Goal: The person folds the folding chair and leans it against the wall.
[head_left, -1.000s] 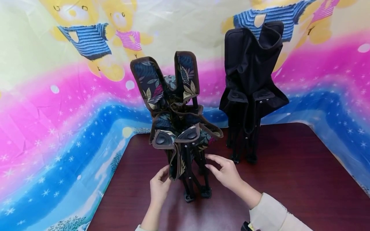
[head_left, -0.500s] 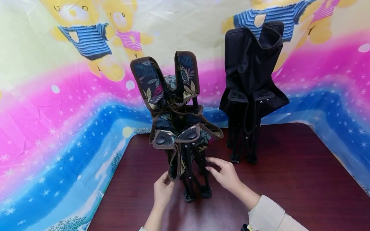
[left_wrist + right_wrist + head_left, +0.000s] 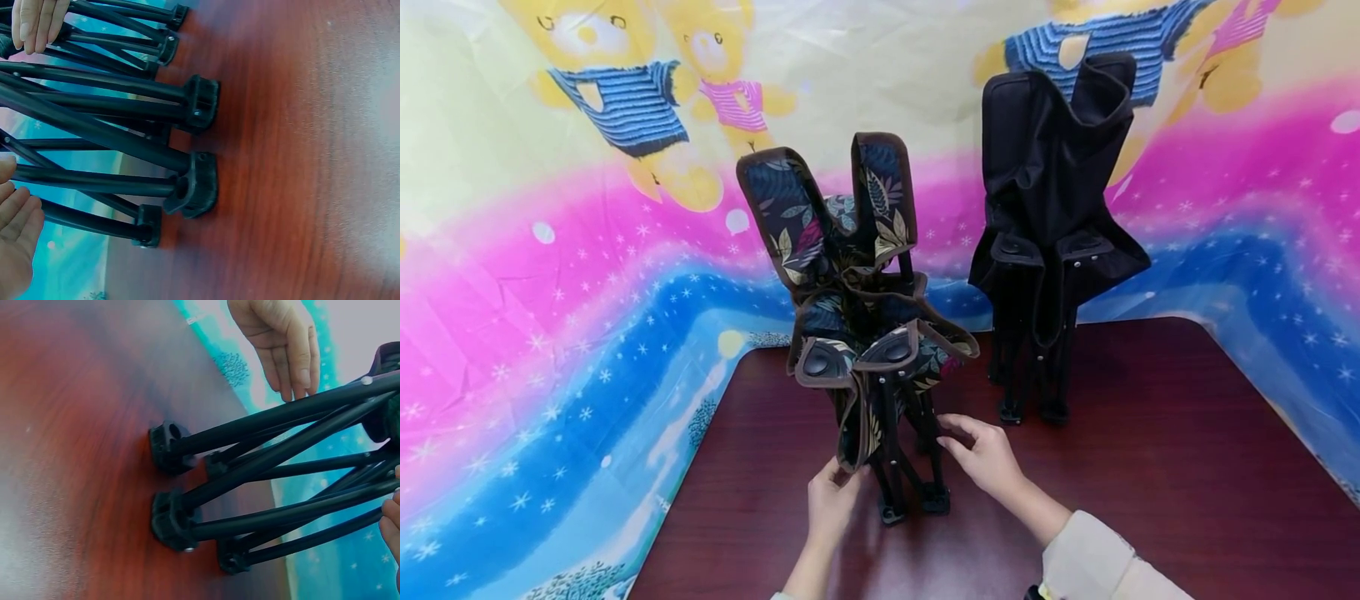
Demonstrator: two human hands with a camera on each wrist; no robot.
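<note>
A half-folded camp chair (image 3: 820, 312), its dark fabric printed with leaves and edged in brown, stands upright on the table. My left hand (image 3: 835, 504) is low at its left side, fingertips right at the hanging fabric and legs. On the opposite side my right hand (image 3: 988, 457) has thumb and fingers parted, tips beside a leg. In the left wrist view, black tube legs (image 3: 119, 182) end in plastic feet (image 3: 197, 184) on the tabletop. Straight fingers of the left hand (image 3: 284, 344) show behind a tube in the right wrist view; the right hand (image 3: 392, 525) is cut off by the edge.
A second, plain black folded chair (image 3: 1048, 192) stands behind to the right on the dark red wooden table (image 3: 1187, 467). Just behind the table hangs a colourful cloth (image 3: 685, 308) printed with bears and snowflakes.
My left hand has moved right and slightly down, closer in under the patterned chair's fabric. The right hand has slid a little lower along the leg. Both chairs stay in place.
</note>
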